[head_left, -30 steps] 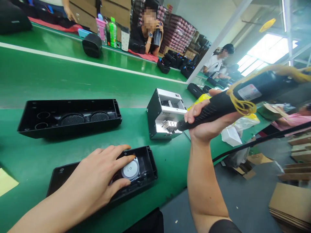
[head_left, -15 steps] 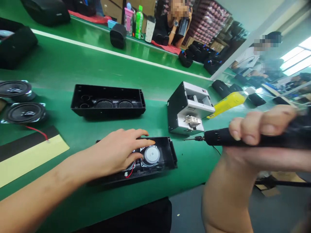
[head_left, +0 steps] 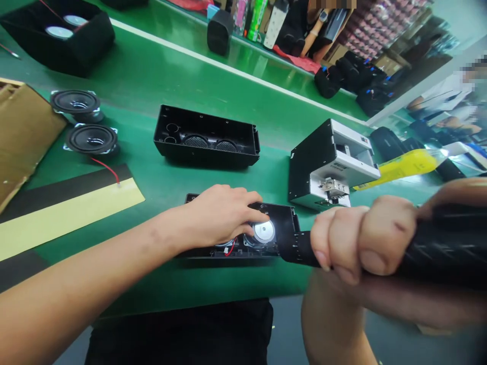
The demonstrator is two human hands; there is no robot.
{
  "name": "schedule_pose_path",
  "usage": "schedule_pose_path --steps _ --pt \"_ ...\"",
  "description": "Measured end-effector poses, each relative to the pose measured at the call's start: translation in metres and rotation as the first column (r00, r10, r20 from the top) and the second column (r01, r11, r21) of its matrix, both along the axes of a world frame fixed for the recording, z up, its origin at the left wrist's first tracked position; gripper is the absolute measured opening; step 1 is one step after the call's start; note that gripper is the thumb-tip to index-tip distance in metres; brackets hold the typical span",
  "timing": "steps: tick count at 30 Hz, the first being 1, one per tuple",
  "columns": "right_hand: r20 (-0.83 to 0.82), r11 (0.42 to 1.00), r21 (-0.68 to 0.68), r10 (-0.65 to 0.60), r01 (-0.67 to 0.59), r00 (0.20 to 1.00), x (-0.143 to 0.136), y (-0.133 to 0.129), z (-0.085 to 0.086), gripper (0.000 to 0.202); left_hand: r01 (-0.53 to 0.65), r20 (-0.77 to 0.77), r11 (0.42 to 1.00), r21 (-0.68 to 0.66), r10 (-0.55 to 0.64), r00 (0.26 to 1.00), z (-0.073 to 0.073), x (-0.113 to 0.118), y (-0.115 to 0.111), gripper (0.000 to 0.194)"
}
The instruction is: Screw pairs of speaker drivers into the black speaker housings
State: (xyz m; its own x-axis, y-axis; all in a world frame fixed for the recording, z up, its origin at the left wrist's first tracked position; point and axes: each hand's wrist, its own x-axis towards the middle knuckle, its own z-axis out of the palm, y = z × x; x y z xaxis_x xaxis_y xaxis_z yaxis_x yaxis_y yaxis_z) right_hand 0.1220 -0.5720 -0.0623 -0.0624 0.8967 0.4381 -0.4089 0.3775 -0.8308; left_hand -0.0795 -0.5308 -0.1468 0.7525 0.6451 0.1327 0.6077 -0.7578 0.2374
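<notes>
My right hand [head_left: 357, 243] is wrapped around a black electric screwdriver [head_left: 300, 248]. Its front end points left, at the right part of a black speaker housing [head_left: 285, 215]; the bit is hidden. My left hand [head_left: 224, 215] lies over that housing with fingers apart, fingertips and thumb by the round silver back of a speaker driver [head_left: 264, 231]. A second driver beneath the left hand is mostly covered. Between them a red wire [head_left: 231, 247] with a white plug shows inside the housing.
Behind stands another open black housing [head_left: 207, 152]. A silver-and-black machine [head_left: 331, 167] and a yellow bottle [head_left: 405, 167] are to the right. Loose speaker drivers [head_left: 91, 139], a yellow-and-black strip [head_left: 76, 213] and a cardboard box [head_left: 26, 137] lie left. A person sits across the table.
The screwdriver has come left and down to the right part of the housing, its bit now out of sight. My left hand stays on the housing. The view has shifted left.
</notes>
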Motion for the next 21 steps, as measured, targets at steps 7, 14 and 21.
schedule_pose_path --steps 7,14,21 --pt "-0.016 0.998 0.021 0.053 -0.053 0.998 -0.006 0.004 -0.028 0.04 -0.018 0.013 0.999 -0.03 0.018 1.0 0.004 0.003 -0.001 0.033" --pt "-0.022 0.995 0.03 0.091 -0.09 0.996 -0.011 0.006 -0.035 0.046 -0.015 -0.006 0.998 -0.063 0.015 1.0 0.006 0.003 0.0 0.035" --pt "0.004 0.991 0.057 0.125 -0.125 0.992 -0.008 0.006 -0.041 0.035 -0.014 0.003 0.999 -0.053 0.014 1.0 0.005 0.003 -0.002 0.034"
